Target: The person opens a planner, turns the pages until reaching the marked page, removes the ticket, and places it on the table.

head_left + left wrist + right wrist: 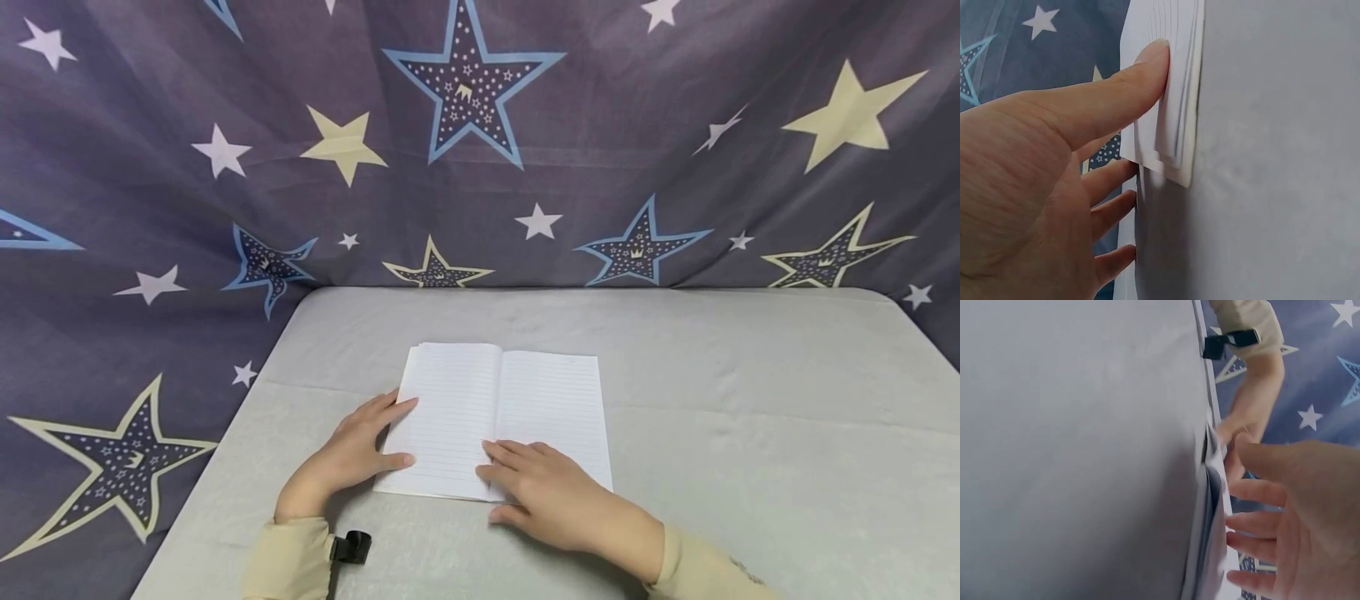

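Note:
An open notebook (450, 392) with blank lined pages lies flat on the table, its centre fold running away from me. At its left edge is my left hand (352, 446), with thumb and index finger resting on the left page. The left wrist view shows the thumb (1154, 62) lying on the page near the stacked sheet edges, the other fingers stretched out beyond the notebook's side. My right hand (551, 496) lies over the lower part of the fold, fingers extended and touching the paper. In the right wrist view its fingers (1254, 528) are spread along the pages.
The table (750, 450) has a pale grey cloth cover. A dark curtain (570, 108) printed with stars hangs behind it and along the left side. A black wrist camera mount (352, 547) sticks out from the left sleeve (288, 558).

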{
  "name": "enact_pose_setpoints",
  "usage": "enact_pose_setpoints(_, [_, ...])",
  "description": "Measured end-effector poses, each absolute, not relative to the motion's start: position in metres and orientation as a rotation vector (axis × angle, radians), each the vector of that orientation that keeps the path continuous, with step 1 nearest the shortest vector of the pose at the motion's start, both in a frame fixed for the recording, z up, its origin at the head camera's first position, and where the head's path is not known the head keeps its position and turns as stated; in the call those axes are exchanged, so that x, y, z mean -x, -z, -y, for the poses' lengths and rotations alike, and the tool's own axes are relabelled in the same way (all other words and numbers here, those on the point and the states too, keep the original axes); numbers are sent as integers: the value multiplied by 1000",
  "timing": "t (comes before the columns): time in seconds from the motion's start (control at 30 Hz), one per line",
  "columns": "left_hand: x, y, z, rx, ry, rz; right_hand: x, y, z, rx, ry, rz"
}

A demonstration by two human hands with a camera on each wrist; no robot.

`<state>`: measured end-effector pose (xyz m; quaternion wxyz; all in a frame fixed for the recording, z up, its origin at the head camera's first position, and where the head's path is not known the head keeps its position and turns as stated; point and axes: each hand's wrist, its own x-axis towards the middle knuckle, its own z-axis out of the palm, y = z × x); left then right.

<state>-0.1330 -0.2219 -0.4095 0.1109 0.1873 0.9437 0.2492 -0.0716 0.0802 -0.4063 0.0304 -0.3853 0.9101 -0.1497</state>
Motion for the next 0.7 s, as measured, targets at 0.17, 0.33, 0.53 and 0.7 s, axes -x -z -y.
enact_pose_setpoints(0.17, [132, 410, 221, -566, -727, -2766, 74, 406, -107, 1161, 553, -2854])
enact_pose_setpoints(0.33, [132, 409, 221, -567, -733, -2759, 78, 411, -143, 1081, 544, -2883])
enact_pose_setpoints(0.53, [132, 408, 222, -560, -735, -2755, 83, 411, -175, 1032, 533, -2830])
enact_pose_setpoints(0.7, [132, 408, 222, -558, -735, -2755, 85, 411, -183, 1048, 528, -2840])
